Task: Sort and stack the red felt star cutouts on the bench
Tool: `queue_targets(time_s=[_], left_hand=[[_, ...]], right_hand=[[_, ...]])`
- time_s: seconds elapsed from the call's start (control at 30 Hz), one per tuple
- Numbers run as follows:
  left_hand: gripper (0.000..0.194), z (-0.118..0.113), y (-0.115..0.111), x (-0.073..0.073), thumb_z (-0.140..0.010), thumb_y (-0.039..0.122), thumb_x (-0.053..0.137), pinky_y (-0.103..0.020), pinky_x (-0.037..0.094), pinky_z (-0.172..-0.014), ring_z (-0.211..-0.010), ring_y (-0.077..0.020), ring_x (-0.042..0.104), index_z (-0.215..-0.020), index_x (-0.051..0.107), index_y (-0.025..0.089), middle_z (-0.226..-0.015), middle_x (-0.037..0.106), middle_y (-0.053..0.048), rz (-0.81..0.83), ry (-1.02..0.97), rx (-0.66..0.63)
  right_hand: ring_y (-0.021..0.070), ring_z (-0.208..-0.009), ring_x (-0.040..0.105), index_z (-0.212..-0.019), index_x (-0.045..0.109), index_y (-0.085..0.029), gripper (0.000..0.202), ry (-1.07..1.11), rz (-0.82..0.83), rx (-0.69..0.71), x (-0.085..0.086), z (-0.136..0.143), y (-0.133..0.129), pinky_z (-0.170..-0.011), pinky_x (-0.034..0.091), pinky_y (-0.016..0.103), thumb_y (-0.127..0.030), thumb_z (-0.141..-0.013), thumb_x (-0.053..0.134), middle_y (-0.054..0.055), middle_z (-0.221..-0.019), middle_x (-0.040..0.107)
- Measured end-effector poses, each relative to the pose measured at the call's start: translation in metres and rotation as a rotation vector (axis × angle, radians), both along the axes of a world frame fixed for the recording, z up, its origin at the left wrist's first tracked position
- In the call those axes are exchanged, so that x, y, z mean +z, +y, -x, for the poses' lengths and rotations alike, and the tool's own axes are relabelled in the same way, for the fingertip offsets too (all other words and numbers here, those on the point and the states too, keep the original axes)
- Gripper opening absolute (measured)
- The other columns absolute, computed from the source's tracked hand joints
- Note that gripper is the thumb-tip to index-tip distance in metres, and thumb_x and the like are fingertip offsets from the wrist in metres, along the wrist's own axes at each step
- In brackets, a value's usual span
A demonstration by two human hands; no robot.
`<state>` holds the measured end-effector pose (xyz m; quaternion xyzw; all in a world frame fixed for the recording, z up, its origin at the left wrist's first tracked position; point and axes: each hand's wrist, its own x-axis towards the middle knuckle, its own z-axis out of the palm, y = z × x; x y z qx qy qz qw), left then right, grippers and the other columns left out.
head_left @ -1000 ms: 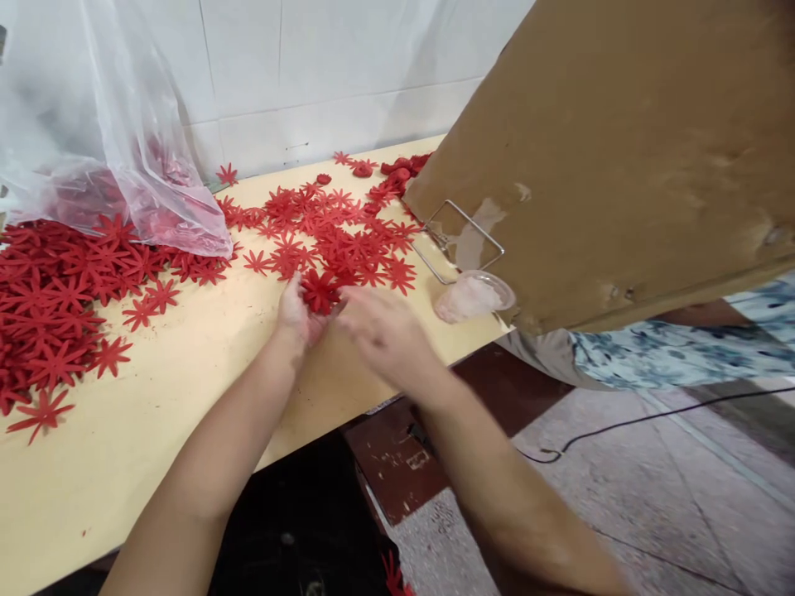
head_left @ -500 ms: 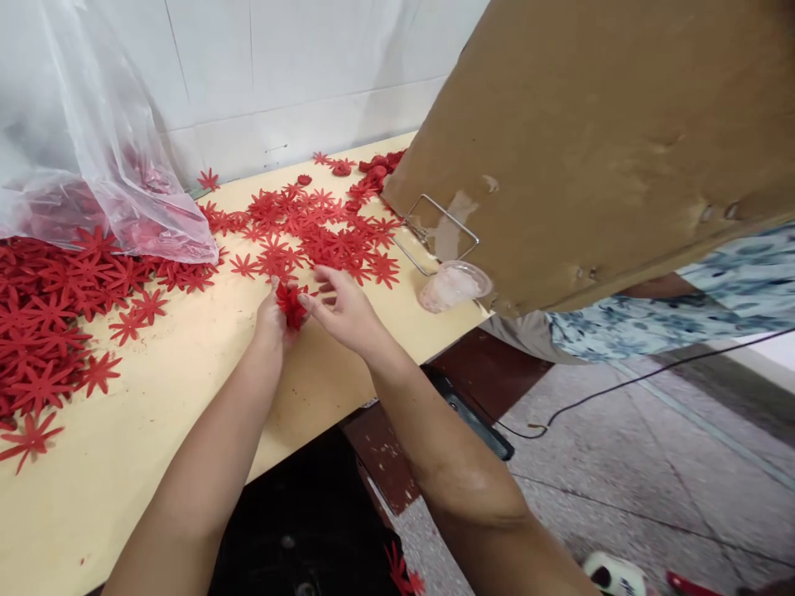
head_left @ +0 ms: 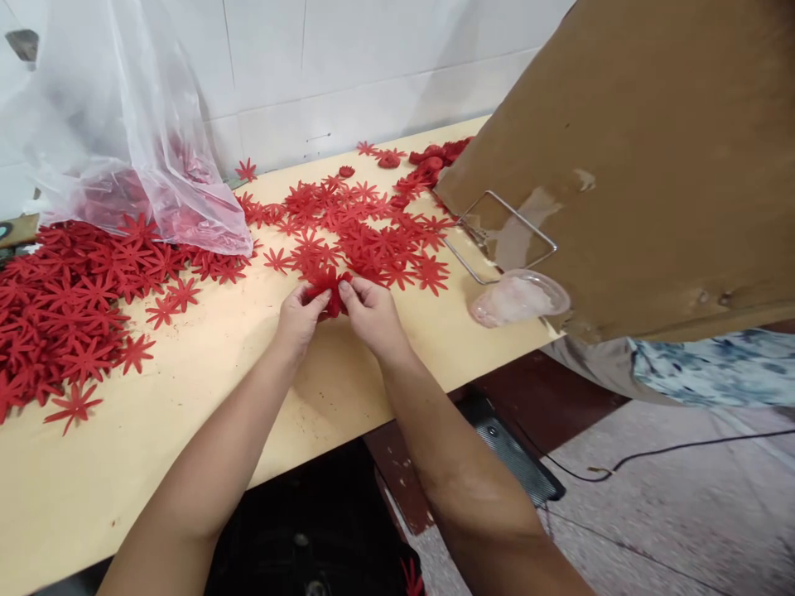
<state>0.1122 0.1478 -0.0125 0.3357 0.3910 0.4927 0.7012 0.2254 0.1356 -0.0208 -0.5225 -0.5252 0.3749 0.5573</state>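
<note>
Head view, left hand (head_left: 302, 319): closed on the near side of the red flower piece (head_left: 331, 291), thumb pressed to it.
Head view, right hand (head_left: 368, 313): pinched on the flower piece's other side.
Flower piece: held between both hands, above the bench (head_left: 236, 389).
Beyond the hands: loose red star shapes (head_left: 373, 240) are spread.
Right of the right hand: a clear plastic cup (head_left: 520, 298) is seen lying.

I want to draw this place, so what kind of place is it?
Probably a small workshop where things are made by hand: there's a big pile of red flower shapes, a plastic bag with more red inside, and two hands pinching a red piece.
</note>
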Motion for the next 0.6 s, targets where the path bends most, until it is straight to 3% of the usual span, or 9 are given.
queue_targets(time_s=[0.1, 0.2, 0.33, 0.47, 0.6], left_hand=[[0.003, -0.003, 0.002, -0.007, -0.077, 0.013, 0.06, -0.022, 0.045, -0.063, -0.057, -0.0061, 0.055, -0.078, 0.058, 0.014, -0.067, 0.061, 0.003, -0.018, 0.058, 0.068], [0.004, -0.004, 0.002, -0.008, -0.078, 0.012, 0.059, -0.023, 0.046, -0.065, -0.059, -0.0068, 0.056, -0.077, 0.057, 0.015, -0.067, 0.062, 0.003, -0.003, 0.093, 0.11], [0.009, -0.005, 0.001, -0.005, -0.077, 0.013, 0.062, -0.022, 0.045, -0.058, -0.054, -0.0069, 0.054, -0.078, 0.054, 0.016, -0.066, 0.061, 0.004, 0.025, 0.121, 0.087], [0.012, -0.005, -0.002, -0.002, -0.079, 0.018, 0.061, -0.019, 0.038, -0.048, -0.046, -0.0053, 0.046, -0.073, 0.051, 0.016, -0.056, 0.053, 0.006, 0.001, 0.192, 0.124], [0.014, -0.001, -0.003, -0.002, -0.08, 0.023, 0.061, -0.02, 0.04, -0.051, -0.048, -0.0062, 0.049, -0.072, 0.053, 0.017, -0.056, 0.055, 0.005, -0.006, 0.13, 0.064]], right_hand=[[0.0088, -0.051, 0.039, -0.062, 0.048, -0.02, 0.047, 0.016, 0.038, -0.024, -0.002, -0.003, -0.001, -0.051, 0.035, 0.025, -0.064, -0.076, 0.053, -0.004, -0.054, 0.043], [0.012, -0.061, 0.051, -0.074, 0.054, -0.02, 0.049, 0.071, 0.07, -0.003, 0.0, -0.005, -0.002, -0.059, 0.045, 0.028, -0.068, -0.07, 0.057, -0.001, -0.066, 0.054], [0.0155, -0.076, 0.061, -0.091, 0.057, -0.021, 0.052, 0.126, 0.097, 0.099, 0.007, -0.001, -0.005, -0.072, 0.052, 0.032, -0.06, -0.06, 0.071, 0.003, -0.084, 0.064], [0.0124, -0.063, 0.057, -0.079, 0.058, -0.019, 0.041, 0.125, 0.088, 0.095, 0.009, 0.001, -0.004, -0.065, 0.051, 0.03, -0.052, -0.06, 0.075, 0.0, -0.071, 0.061], [0.0097, -0.054, 0.048, -0.072, 0.055, -0.019, 0.038, 0.162, 0.06, 0.031, 0.004, 0.0, 0.001, -0.055, 0.045, 0.026, -0.052, -0.063, 0.072, -0.003, -0.059, 0.051]])
